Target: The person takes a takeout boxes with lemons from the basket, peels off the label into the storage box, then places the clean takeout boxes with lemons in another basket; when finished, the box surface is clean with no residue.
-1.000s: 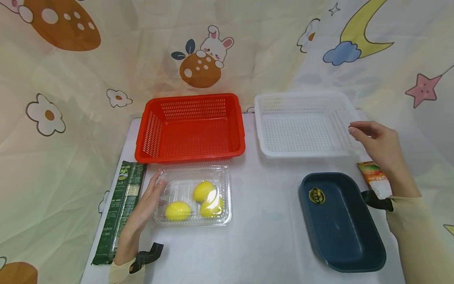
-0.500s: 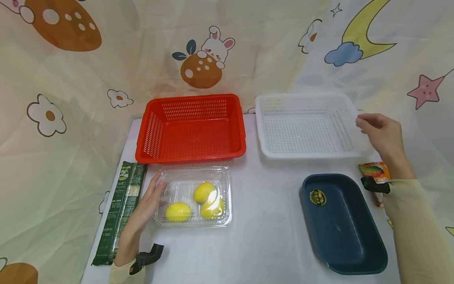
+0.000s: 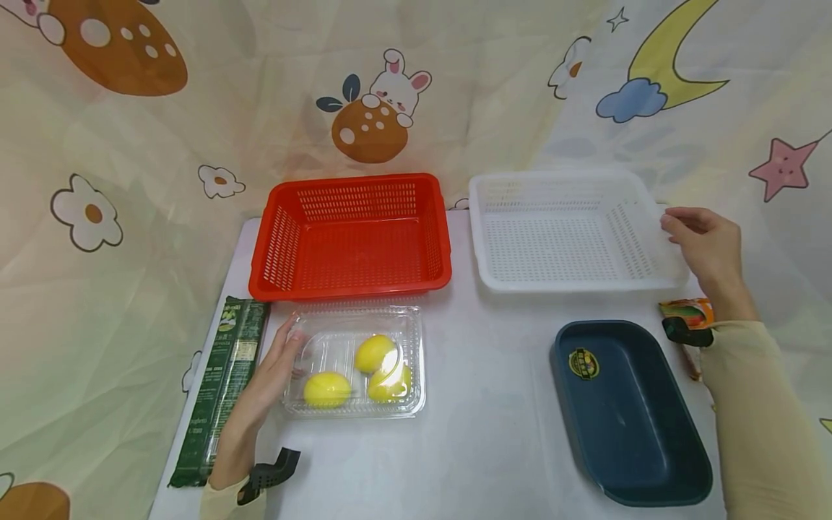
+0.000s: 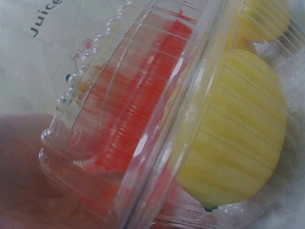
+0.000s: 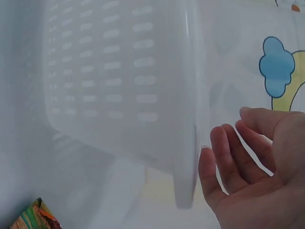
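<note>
Clear clamshell box (image 3: 325,347) sits on the left part of the white counter (image 3: 481,412), just in front of the red basket (image 3: 354,249), with three lemons (image 3: 327,390) inside; whether its lid is latched cannot be told. The person's left hand (image 3: 266,383) lies against the box's left end, fingers largely straight and touching it, with no curl around it visible; the right hand (image 3: 711,249) has loosely bent fingers, a gap between thumb and fingertips and nothing held, just beside the right rim of the white basket (image 3: 542,249).

Pushing sideways with the left hand could slide the light box and, were the lid loose, let the lemons roll; lifting by that end alone would probably tip it, since two lemons lie toward the right; a knock from the right hand might shift the white basket, whose rim appears to reach the counter's edge.

Readable writing is scant; the green packet (image 3: 217,404) shows "ghetti", so likely spaghetti, its brand unclear; the round sticker (image 3: 583,363) on the dark blue tub (image 3: 627,412) is illegible; the wrist strap (image 3: 687,332) partly hides the orange packet (image 3: 689,310); "Juice" is printed on the backdrop (image 4: 28,71) in the left wrist view.
</note>
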`<state>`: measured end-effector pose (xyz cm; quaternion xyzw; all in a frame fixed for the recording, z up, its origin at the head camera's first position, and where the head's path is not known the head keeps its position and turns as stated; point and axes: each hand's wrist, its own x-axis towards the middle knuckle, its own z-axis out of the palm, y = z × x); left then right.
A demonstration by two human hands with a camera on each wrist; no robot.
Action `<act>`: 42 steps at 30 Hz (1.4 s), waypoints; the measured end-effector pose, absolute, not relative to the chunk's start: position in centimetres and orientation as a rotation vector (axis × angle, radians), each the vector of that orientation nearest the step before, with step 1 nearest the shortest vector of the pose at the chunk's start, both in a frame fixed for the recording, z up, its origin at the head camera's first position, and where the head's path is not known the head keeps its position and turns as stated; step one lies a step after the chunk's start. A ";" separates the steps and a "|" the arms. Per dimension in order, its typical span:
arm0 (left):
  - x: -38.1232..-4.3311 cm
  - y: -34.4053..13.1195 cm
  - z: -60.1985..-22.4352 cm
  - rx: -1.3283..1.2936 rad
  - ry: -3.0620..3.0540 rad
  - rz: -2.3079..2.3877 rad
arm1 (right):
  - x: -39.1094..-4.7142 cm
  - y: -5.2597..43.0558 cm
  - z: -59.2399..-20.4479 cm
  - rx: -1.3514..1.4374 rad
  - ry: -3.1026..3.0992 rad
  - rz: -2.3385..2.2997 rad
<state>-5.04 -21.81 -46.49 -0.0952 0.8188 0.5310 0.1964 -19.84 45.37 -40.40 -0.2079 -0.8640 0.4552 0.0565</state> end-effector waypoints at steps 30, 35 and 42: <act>-5.1 -21.9 -46.9 -0.251 2.312 1.493 | -19.8 46.8 -44.0 -0.656 -2.788 1.368; -5.1 -21.9 -47.0 -0.256 2.322 1.487 | -19.9 46.8 -44.4 -0.622 -2.789 1.348; -5.0 -21.7 -46.8 -0.279 2.333 1.497 | -19.9 46.8 -44.8 -0.646 -2.756 1.392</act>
